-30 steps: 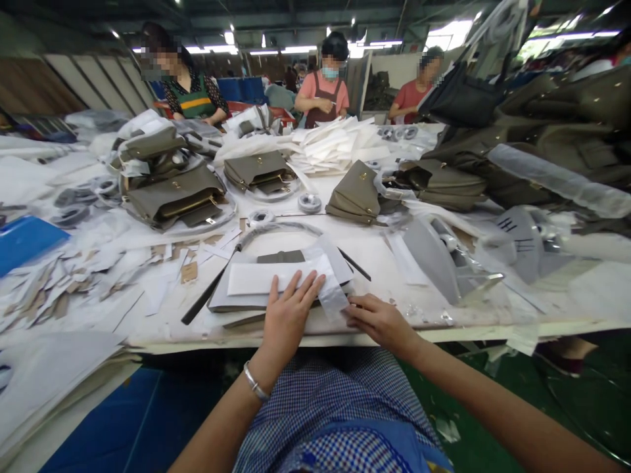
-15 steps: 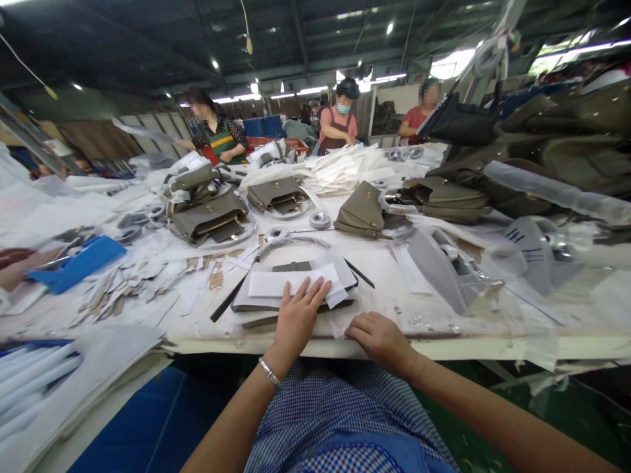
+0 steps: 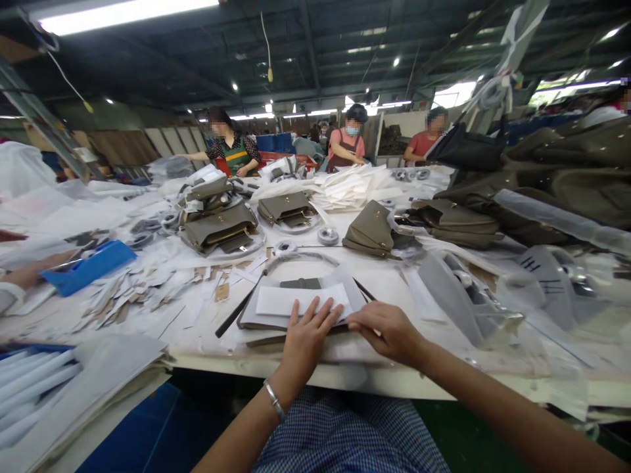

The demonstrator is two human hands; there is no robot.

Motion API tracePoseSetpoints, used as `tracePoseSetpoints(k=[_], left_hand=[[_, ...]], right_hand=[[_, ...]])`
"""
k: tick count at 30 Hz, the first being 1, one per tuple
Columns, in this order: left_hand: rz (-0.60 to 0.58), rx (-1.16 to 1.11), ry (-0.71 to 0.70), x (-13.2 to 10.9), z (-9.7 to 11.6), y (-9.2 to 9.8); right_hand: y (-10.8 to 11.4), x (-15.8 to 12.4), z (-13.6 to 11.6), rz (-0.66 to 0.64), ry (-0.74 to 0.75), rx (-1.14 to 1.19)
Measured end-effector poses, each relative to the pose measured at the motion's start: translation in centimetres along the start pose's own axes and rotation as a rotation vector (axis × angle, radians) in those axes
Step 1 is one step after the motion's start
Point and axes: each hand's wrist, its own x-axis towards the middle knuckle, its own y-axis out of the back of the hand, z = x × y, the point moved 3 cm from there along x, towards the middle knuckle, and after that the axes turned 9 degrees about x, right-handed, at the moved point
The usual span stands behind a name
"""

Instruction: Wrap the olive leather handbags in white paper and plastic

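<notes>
My left hand [image 3: 306, 336] lies flat with fingers stretched out on the near edge of a white folded paper [image 3: 288, 299] that rests on a flat grey panel [image 3: 256, 314]. My right hand [image 3: 388, 330] sits just to the right, fingers curled and pinching the paper's right corner. A dark olive piece [image 3: 300, 283] peeks out behind the paper. A thin black strip [image 3: 240, 312] lies diagonally to the left of the panel. A silver bracelet is on my left wrist.
The white worktable [image 3: 404, 384] is strewn with paper scraps [image 3: 123, 295], tape rolls [image 3: 328, 236] and olive handbags [image 3: 369, 230]. A blue tray [image 3: 86, 267] sits left, beside another person's hand [image 3: 27, 276]. Three people work at the far side. Dark bags [image 3: 542, 171] pile up right.
The camera tilted upward, showing more ceiling. My right hand moved from the table edge up onto the paper's right corner. My left hand stayed flat on the paper.
</notes>
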Motion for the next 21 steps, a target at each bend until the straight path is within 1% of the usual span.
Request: tracePoseSetpoints(k=[1,2,3,5,7,8,9,11,13,17,19,21], left_hand=[[0.005,-0.013,0.008,0.0,0.0,-0.1],[0.006,-0.023,0.013,-0.1,0.0,-0.2],[0.005,-0.029,0.015,-0.1,-0.1,-0.3],[0.006,-0.026,0.015,-0.2,-0.1,-0.4],[0.021,-0.01,0.011,-0.2,-0.1,-0.4],[0.033,0.0,0.008,-0.2,-0.1,-0.4],[0.042,0.011,0.006,-0.3,-0.1,-0.5],[0.046,0.028,0.002,-0.3,-0.1,-0.6],[0.044,0.037,-0.002,-0.2,-0.1,-0.6],[0.052,0.043,-0.009,-0.2,-0.1,-0.4],[0.054,0.041,-0.013,-0.3,0.0,-0.4],[0.054,0.028,-0.01,-0.3,0.0,-0.4]], right_hand=[[0.1,2.0,1.1,0.015,-0.031,-0.012],[-0.1,4.0,2.4,-0.002,-0.059,-0.027],[-0.7,5.9,3.7,-0.064,-0.092,-0.048],[-2.7,8.9,6.3,-0.28,-0.16,-0.113],[-4.6,10.6,8.4,-0.483,-0.221,-0.177],[-5.4,10.9,9.2,-0.55,-0.248,-0.203],[-6.0,11.1,9.8,-0.592,-0.272,-0.223],[-6.6,10.8,10.5,-0.63,-0.323,-0.265],[-6.8,10.5,10.8,-0.658,-0.367,-0.309],[-6.4,10.5,11.0,-0.681,-0.406,-0.338],[-5.8,10.3,10.8,-0.685,-0.381,-0.307],[-5.1,9.4,10.5,-0.689,-0.331,-0.253]])
